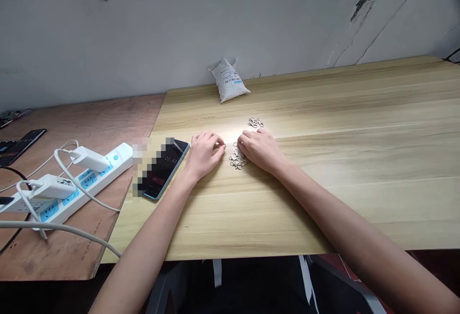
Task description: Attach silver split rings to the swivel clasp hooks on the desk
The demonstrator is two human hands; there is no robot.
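Observation:
My left hand (204,155) rests on the pale wooden tabletop (287,208), its fingertips pinching a small silver metal piece (216,145). My right hand (258,150) lies just to the right, fingers curled down beside a heap of silver lobster clasps (237,156). Whatever its fingertips touch is hidden beneath them. A smaller cluster of the same clasps (255,122) sits beyond my right hand, apart from the heap.
A white printed pouch (230,80) leans against the wall behind the table. A smartphone (163,169) lies left of my left hand. On a lower reddish board to the left are a white power strip (68,187) with plugged-in chargers and cables, and another phone (21,146).

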